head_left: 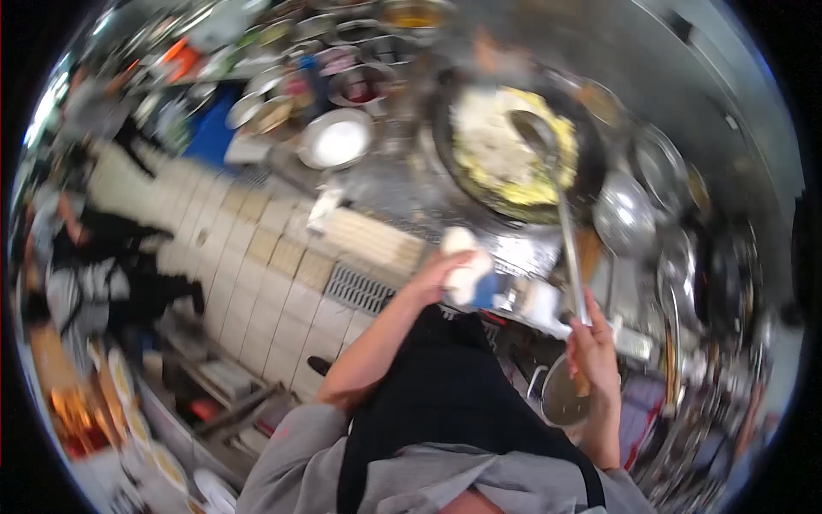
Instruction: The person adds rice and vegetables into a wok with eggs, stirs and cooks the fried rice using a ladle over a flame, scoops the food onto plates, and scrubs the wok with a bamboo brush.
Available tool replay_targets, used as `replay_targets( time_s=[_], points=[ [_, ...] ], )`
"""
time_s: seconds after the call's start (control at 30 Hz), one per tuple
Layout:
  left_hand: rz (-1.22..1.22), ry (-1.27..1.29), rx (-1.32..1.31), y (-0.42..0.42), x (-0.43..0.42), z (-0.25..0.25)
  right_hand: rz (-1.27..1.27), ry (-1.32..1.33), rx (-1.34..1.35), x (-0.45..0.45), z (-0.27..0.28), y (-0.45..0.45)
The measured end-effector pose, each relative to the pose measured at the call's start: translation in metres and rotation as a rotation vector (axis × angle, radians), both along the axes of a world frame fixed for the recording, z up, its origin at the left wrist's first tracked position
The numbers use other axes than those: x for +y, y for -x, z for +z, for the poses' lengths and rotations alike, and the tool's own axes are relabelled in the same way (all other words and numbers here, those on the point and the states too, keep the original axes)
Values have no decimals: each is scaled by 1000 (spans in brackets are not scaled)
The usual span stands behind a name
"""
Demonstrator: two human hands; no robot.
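Observation:
My right hand [593, 347] is wrapped around the end of a long-handled metal ladle [567, 236]. The ladle's bowl rests over a pale white and yellow food [495, 141], perhaps egg, inside a large dark wok [591, 150]. Near the wok's front side, my left hand [435, 276] grips a bunched white cloth [465, 272]. The cloth is apart from the wok. Blur hides the finer texture of the food.
A perforated metal skimmer [624, 212] lies right of the wok, and a metal pot [565, 394] stands low beside my right forearm. A bowl of white contents [337, 142] sits at left among several ingredient bowls. Other people [107, 287] stand across the tiled floor [244, 291].

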State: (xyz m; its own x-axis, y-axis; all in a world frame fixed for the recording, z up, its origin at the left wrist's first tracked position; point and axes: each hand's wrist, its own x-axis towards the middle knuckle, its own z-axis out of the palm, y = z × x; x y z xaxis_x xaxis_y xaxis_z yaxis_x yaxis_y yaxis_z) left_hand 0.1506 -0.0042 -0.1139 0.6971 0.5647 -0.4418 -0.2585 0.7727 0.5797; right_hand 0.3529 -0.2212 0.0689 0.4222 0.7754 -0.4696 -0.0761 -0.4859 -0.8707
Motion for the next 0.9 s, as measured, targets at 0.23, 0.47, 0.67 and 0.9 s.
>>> replay_targets(
  time_s=[0.23, 0.47, 0.67, 0.9],
  points=[
    [103, -55, 49, -36, 34, 4, -33, 9, 238, 72, -22, -7],
    [-103, -88, 238, -66, 59, 25, -113, -247, -24, 85, -9, -30],
    [66, 290, 136, -108, 83, -1, -63, -26, 195, 40, -55, -8],
    [224, 65, 146, -34, -25, 79, 245, 206, -48, -62, 76, -7]
  ],
)
